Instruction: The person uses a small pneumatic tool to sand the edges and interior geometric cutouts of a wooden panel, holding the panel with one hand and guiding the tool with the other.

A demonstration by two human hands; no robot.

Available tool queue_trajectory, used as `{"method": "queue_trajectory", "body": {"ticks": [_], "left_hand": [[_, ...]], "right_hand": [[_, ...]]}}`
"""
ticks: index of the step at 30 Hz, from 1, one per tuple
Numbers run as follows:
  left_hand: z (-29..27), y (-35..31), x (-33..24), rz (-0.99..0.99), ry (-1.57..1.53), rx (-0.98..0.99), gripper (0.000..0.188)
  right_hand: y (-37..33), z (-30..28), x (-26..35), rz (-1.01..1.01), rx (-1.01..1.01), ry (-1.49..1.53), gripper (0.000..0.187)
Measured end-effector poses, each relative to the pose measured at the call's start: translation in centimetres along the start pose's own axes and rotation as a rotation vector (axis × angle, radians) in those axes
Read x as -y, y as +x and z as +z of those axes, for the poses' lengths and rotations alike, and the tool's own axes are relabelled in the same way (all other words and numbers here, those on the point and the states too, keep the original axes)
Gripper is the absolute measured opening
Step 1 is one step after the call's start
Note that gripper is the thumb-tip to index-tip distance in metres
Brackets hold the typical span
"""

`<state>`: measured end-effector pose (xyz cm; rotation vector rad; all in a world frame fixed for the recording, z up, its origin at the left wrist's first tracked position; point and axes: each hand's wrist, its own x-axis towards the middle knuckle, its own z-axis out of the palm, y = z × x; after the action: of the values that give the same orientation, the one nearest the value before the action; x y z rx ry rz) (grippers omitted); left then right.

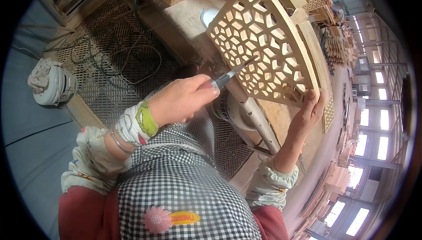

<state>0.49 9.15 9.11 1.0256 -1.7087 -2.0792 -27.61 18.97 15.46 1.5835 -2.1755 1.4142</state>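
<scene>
Head view: my left hand (182, 99) squeezes a small knife (231, 76), tip in the wooden lattice panel (263, 42). My right hand (310, 110) grips its bottom corner. Many holes look clean; I can't tell how many remain.

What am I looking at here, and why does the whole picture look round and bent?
There is no machine here: a person works with two bare hands. The single picture comes from a wide fisheye camera worn on the person's head, looking down, so straight edges curve toward the rim. The forearms, in patterned sleeve covers, enter from below, over a black-and-white checked apron.

The left hand grips a small metal-bladed cutting tool whose tip points into the pale wooden lattice panel with many cut-out openings. The right hand holds that panel by its lower edge, tilted up over the dusty wooden workbench.

On the floor to the left stands a white bucket with a cloth on top, beside loose cables on a grid mat. More wooden pieces are stacked farther back.
</scene>
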Motion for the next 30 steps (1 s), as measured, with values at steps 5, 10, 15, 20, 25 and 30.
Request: {"method": "queue_trajectory", "body": {"ticks": [5, 10, 15, 20, 25, 30], "left_hand": [[-0.3, 1.7, 0.4, -0.024, -0.389, 0.177, 0.028], [0.1, 2.7, 1.1, -0.058, -0.627, 0.217, 0.03], [-0.2, 3.4, 1.3, -0.089, -0.709, 0.289, 0.034], [-0.4, 4.2, 1.3, -0.111, -0.752, 0.315, 0.033], [-0.8, 4.6, 2.7, -0.092, -0.763, 0.355, 0.032], [-0.8, 5.1, 2.3, -0.09, -0.74, 0.349, 0.035]], "right_hand": [[-0.5, 0.3, 0.2, -0.095, -0.03, 0.006, 0.037], [-0.9, -0.2, 0.3, -0.052, 0.029, 0.017, 0.04], [-1.0, -0.1, 0.3, -0.061, -0.019, 0.01, 0.046], [-0.9, 0.2, 0.1, -0.133, -0.044, -0.039, 0.044], [-0.5, -0.5, 0.2, -0.055, 0.012, -0.064, 0.04], [-0.6, 0.0, 0.2, -0.074, -0.017, -0.047, 0.039]]}}
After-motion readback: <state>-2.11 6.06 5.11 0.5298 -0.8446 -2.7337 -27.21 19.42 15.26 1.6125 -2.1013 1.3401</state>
